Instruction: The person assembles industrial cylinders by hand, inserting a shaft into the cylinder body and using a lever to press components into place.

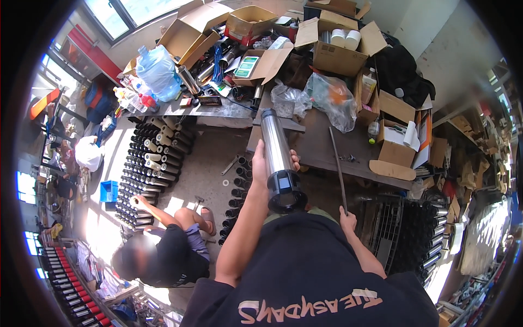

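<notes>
My left hand is wrapped round a shiny steel cylinder with a dark cap at its far end and a black slotted collar at the near end. The cylinder slants up toward the bench edge, its near end close to my shirt. To the right, my right hand is closed round the lower end of a long thin dark rod. The rod's upper part reaches over the brown workbench, where I cannot tell whether it touches. A clear plastic bag lies beyond the rod's tip.
A co-worker squats on the left, one hand at rows of black and beige cylinders. More black tubes stand beside my left forearm. Open cardboard boxes and a water jug crowd the benches. A wire rack stands right.
</notes>
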Action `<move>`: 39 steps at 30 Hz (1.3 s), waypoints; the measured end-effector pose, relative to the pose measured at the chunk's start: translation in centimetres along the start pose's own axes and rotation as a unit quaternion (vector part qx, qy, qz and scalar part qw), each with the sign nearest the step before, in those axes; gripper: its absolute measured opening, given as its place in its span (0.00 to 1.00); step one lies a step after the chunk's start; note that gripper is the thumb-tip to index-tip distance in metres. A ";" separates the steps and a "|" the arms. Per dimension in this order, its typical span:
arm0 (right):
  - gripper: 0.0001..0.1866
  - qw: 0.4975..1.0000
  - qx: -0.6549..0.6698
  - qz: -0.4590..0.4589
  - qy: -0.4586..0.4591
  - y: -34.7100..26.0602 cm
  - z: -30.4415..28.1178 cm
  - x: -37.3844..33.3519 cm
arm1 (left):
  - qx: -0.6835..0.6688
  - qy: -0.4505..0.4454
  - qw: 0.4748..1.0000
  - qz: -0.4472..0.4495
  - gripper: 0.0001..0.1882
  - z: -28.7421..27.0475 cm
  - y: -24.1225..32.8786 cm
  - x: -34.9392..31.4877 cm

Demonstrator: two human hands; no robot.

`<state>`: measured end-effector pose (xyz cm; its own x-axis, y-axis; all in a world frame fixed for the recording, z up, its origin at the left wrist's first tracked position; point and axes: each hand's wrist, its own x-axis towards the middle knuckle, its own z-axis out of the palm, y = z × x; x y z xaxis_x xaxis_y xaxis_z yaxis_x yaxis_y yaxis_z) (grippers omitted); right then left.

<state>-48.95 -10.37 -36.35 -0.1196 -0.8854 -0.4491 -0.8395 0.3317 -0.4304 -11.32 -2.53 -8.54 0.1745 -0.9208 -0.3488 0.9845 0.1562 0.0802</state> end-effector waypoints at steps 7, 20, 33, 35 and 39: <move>0.35 0.999 0.014 -0.045 0.008 1.3 -2.7 -2.5 | -0.019 -0.002 1.000 -0.001 0.38 -1.4 -0.5 0.4; 0.27 0.943 0.127 -0.305 0.024 -4.8 -10.0 -2.7 | -0.312 -0.017 0.950 -0.011 0.33 -2.0 -2.3 0.6; 0.21 0.802 -0.032 -0.591 0.084 -23.7 -24.3 13.0 | -0.227 0.167 0.959 -0.001 0.23 1.3 8.2 12.3; 0.22 0.763 -0.078 -0.636 0.086 -29.2 -27.8 15.7 | -0.211 0.177 0.961 0.003 0.22 1.6 8.5 12.0; 0.29 0.768 -0.087 -0.618 0.148 -38.9 -30.6 15.7 | -0.216 0.210 0.954 -0.006 0.21 1.7 8.4 11.5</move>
<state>-34.43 -47.10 -2.70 0.7314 -0.5330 0.4255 -0.4640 -0.8461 -0.2622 -1.12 -12.39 -10.27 0.0668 -0.7135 -0.6974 0.8869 0.3627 -0.2861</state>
